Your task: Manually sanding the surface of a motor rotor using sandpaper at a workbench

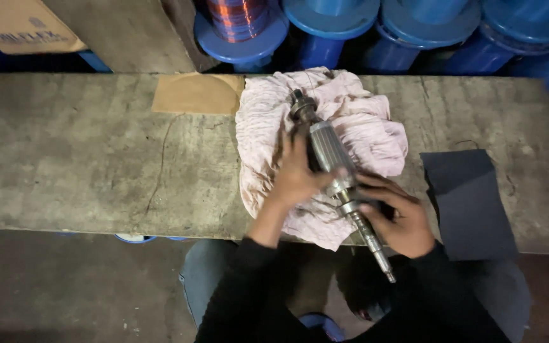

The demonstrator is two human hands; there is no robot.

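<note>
Workbench of worn grey wood fills the view from side to side, and blue spools line up behind it, one wound with copper wire. Centre stage, a crumpled pinkish rag is spread over the bench top. To its right a dark sheet of what looks like abrasive paper overhangs the near edge, and a tan cardboard piece lies at the rag's upper left. On the rag, tilted, sits a motor armature, shaft pointing toward the person. Left hand is wrapped against the armature's laminated core. Right hand is closed around the shaft end, just below the commutator.
</note>
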